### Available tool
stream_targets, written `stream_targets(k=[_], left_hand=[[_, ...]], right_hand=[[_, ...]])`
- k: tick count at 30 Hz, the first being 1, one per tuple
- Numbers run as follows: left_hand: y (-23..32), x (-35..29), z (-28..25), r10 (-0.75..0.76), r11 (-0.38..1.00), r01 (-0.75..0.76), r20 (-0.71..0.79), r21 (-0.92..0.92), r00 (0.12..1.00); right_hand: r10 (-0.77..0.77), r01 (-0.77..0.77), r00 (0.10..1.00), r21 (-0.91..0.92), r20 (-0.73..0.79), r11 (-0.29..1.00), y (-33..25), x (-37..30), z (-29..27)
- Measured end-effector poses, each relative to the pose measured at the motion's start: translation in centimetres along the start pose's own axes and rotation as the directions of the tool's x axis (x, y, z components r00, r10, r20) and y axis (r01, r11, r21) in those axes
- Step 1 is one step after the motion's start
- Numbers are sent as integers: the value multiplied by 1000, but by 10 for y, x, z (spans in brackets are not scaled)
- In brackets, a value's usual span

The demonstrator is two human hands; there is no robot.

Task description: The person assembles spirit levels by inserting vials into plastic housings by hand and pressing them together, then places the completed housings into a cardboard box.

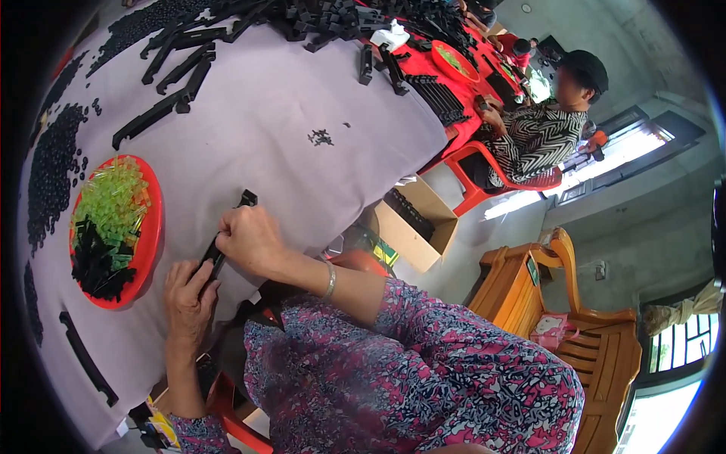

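Note:
Both my hands are closed on one long, narrow black plastic part (247, 199) lying slantwise on the cloth-covered table. My left hand (190, 299) grips its near end, thumb and fingers pressed along it. Further up, my right hand (253, 238) is curled over the part, and its far tip sticks out past the knuckles. What the right fingertips touch is hidden. To the left of my hands is a red oval plate (156, 227); it holds small clear yellow-green pieces (113, 193) and thin black pieces (98, 265). Another long black part (87, 356) rests near the left edge.
Small round black pieces (57, 174) are heaped along the left. Long black parts (155, 117) and a large pile of them (325, 23) cover the far side. Tiny dark bits (321, 137) lie mid-table. A person (541, 136) sits at the right, beside an open cardboard box (423, 246).

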State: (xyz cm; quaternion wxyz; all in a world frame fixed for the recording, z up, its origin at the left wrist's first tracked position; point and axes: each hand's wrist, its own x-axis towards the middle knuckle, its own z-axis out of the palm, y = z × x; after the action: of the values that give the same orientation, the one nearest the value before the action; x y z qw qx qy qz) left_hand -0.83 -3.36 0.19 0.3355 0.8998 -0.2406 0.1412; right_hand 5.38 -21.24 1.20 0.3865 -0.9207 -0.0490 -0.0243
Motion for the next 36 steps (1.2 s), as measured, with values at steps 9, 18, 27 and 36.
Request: stream_targets(k=[9, 18, 27, 36], left_hand=[[-7, -1, 2, -50, 994, 52, 23, -97, 999], [-5, 2, -3, -47, 996, 52, 73, -75, 996], [-9, 1, -1, -61, 995, 67, 82, -69, 995], [-12, 1, -2, -127, 977, 144, 114, -160, 985]], right_hand=[[9, -9, 1000, 34, -2, 999, -7, -1, -1], [13, -13, 1000, 20, 0, 1000, -4, -2, 0], [16, -16, 1000, 18, 11, 1000, -5, -3, 1], [-12, 12, 1000, 3, -19, 1000, -5, -3, 2]])
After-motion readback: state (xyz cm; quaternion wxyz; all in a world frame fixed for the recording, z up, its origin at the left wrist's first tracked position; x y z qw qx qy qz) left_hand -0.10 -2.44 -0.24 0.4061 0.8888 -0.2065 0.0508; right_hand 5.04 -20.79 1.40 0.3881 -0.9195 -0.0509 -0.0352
